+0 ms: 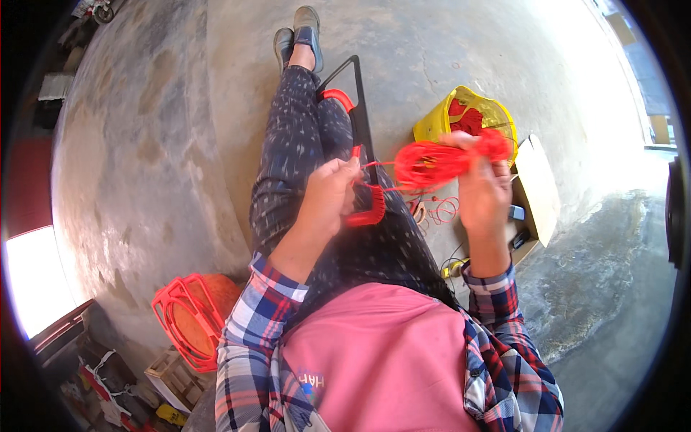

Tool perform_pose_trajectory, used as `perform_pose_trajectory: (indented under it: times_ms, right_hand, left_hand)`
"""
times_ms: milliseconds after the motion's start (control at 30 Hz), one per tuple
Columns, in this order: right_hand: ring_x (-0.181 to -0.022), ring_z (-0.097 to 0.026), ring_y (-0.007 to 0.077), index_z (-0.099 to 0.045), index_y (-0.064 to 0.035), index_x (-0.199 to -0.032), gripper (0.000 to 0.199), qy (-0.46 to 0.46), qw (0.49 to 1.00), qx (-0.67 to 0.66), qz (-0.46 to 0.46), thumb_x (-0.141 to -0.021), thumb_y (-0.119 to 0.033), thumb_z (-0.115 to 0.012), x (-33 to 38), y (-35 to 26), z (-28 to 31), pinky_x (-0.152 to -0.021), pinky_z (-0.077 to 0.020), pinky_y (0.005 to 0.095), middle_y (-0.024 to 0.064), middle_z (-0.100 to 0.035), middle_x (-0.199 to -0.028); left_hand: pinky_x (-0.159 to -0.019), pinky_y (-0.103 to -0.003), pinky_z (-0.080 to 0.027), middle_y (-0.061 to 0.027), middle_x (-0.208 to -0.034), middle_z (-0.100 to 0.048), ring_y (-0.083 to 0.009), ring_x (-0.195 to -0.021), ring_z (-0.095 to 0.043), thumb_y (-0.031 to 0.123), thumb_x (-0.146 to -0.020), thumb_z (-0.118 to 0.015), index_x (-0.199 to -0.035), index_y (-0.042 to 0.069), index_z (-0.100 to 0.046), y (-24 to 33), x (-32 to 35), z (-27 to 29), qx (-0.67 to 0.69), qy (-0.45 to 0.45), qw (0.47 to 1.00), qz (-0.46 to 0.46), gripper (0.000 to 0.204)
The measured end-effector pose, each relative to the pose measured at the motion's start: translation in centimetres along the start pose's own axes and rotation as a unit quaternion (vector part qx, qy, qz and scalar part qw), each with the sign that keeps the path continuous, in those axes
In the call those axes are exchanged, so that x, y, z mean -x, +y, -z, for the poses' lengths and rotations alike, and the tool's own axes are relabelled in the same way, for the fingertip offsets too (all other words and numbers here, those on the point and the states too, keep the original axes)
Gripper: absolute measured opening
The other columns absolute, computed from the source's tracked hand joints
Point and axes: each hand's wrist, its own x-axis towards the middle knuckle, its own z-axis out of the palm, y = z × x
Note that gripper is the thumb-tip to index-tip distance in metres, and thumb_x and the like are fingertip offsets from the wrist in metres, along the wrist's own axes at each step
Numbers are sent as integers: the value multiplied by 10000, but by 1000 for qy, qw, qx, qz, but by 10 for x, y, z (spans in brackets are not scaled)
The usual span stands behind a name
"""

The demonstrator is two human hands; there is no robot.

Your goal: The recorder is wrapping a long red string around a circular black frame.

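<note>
My right hand is raised, its fingers closed round a thick looped bundle of red cord, slightly blurred. Strands of the cord stretch leftward to my left hand, which pinches them between thumb and fingers. Across my legs lies a black frame with a curved red piece at its far end. A ridged red piece at the near end sits just beside my left hand. Whether my left fingers also touch the frame is hidden.
Right of my legs stands a yellow bucket holding more red cord. Near it lie scissors, loose red strands and an open cardboard box. A red plastic stool and a wooden crate are at lower left.
</note>
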Motion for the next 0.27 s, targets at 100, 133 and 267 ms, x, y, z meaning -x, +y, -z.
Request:
perform_pose_trajectory:
  times_ms: [100, 133, 267]
  right_hand:
    - [-675, -550, 156, -560, -40, -1027, 298, -51, 941, -325, -75, -1026, -313, -439, 8, -40, 3, -745, -479, 392, 66, -600, -811]
    - [-617, -540, 179, -532, -47, -989, 338, -102, 926, -353, -86, -1035, -354, -398, 13, -47, 4, -731, -476, 409, 67, -572, -741]
    - [-478, -479, 158, -444, -87, -1005, 384, -128, 945, -207, -220, -992, -471, -446, 57, -68, 12, -686, -477, 344, 18, -483, -587]
  left_hand:
    - [-372, -249, -309, -145, -700, -645, -118, -376, -411, 324, -995, -478, -895, 60, -548, 3, 2, -16, 37, 13, 998, 40, 291]
    - [-372, -249, -309, -145, -700, -645, -118, -376, -411, 324, -995, -478, -895, 60, -548, 1, 0, -16, 40, 14, 998, 38, 291]
    - [-362, -261, -345, -230, -769, -669, -163, -377, -445, 207, -938, -430, -972, 36, -542, -9, -7, -12, 28, -39, 995, 86, 207]
